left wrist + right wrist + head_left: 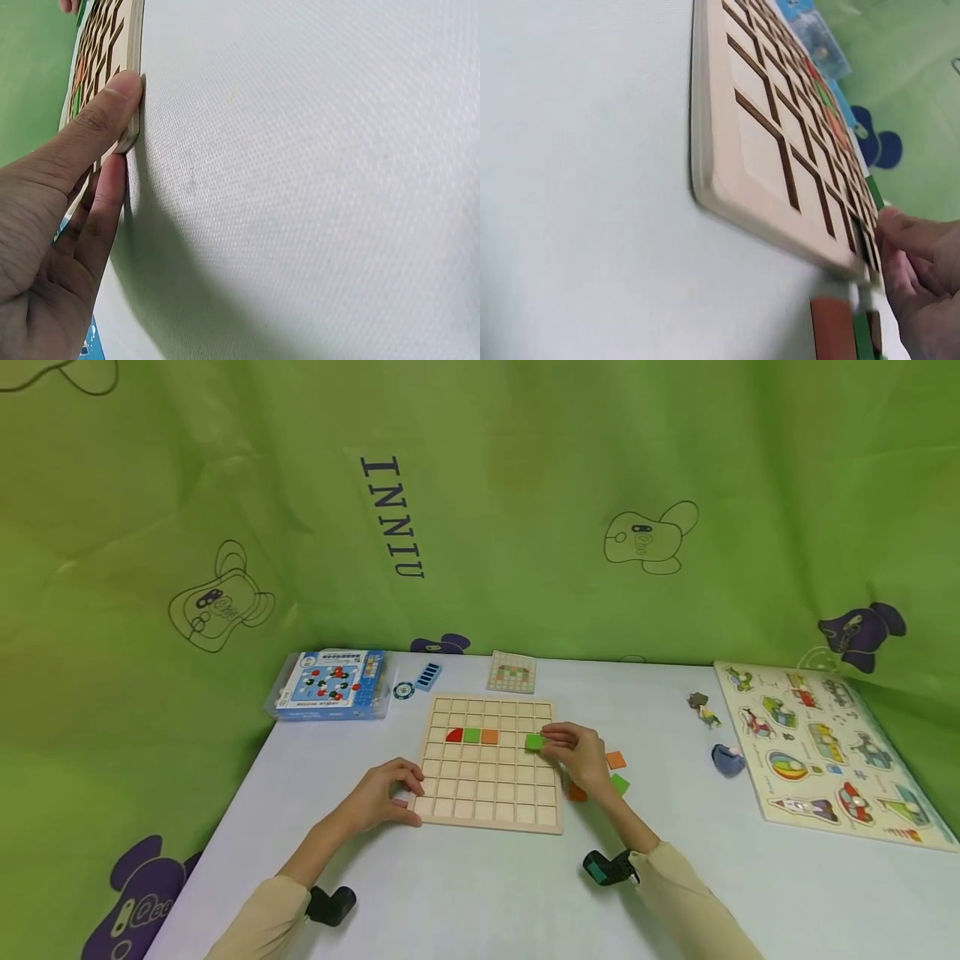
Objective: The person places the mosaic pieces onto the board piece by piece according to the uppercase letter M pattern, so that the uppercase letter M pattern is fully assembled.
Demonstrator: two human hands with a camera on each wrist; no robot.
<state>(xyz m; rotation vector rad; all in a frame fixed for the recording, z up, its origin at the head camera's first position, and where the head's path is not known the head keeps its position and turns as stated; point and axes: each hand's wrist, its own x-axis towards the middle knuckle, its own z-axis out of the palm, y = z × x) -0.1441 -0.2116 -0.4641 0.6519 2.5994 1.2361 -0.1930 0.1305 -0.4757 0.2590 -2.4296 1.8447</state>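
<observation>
A wooden grid board (487, 777) lies flat on the white table. A red quarter-round tile (453, 735), a green tile (471, 735) and an orange tile (489, 736) sit side by side in its second row. My left hand (408, 787) grips the board's near left corner; in the left wrist view its thumb (120, 94) presses on the board's edge (135, 45). My right hand (551, 740) pinches a green square tile (534, 742) just over the board's right side, in that same row. In the right wrist view the fingers (919, 251) close on this tile (875, 196) beside the board (772, 157).
Loose orange (616, 760), green (619, 784) and darker orange (576, 792) tiles lie right of the board. A pattern card (512, 672) and a blue box (333, 683) stand behind it. A vehicle peg puzzle (825, 752) and small toys (705, 710) lie at right. Green cloth surrounds the table.
</observation>
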